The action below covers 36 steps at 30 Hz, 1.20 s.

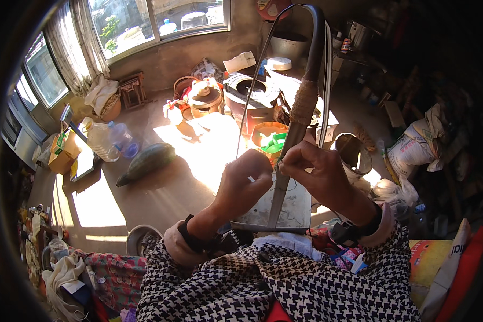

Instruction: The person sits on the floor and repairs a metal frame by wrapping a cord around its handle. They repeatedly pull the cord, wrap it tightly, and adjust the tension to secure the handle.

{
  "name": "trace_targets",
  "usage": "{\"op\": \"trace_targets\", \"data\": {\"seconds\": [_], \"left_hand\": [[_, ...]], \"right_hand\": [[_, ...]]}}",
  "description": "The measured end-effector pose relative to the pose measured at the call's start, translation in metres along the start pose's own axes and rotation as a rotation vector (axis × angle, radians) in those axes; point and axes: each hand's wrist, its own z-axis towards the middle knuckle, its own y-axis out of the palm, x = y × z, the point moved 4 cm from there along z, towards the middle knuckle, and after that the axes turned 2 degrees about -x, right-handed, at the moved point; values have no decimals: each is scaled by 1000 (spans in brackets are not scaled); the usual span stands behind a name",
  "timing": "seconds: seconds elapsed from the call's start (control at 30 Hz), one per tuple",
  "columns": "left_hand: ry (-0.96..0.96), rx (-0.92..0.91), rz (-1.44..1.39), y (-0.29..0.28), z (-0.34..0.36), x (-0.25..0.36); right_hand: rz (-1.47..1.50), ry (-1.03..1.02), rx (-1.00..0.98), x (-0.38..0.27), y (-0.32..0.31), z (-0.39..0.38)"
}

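Observation:
A long flat pole (285, 188), bent over like a hook at its top, stands upright before me with cord (304, 102) wound round its middle. Its foot rests on a worn grey board (298, 206) near my lap. A thin dark strand runs from the bent tip down toward my left hand (244, 180), which is closed left of the pole; what it grips is too small to make out. My right hand (324, 169) pinches thumb to forefinger right at the pole's edge, and anything between those fingertips is likewise too fine to name. A thin dark thread loops below the fingers.
Beyond the pole stand a round stove (252, 88), a lidded pot (205, 99) and an orange bucket (268, 131). A large green gourd (147, 162) and clear plastic jugs (101, 140) lie on the floor to the left. White sacks (421, 140) lean at the right.

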Motion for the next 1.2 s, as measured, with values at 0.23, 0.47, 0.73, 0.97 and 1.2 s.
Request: {"op": "trace_targets", "data": {"seconds": [0.23, 0.47, 0.73, 0.97, 1.2], "left_hand": [[99, 23, 104, 2, 2, 7], [112, 72, 156, 9, 5, 13], [178, 71, 214, 12, 4, 17], [393, -5, 304, 4, 12, 16], [490, -85, 370, -1, 23, 13]], "right_hand": [[-32, -85, 102, 2, 7, -4], [-155, -197, 173, 2, 13, -5], [-130, -301, 214, 12, 9, -5], [-29, -222, 127, 16, 3, -5], [-11, -203, 40, 13, -2, -4]]}}
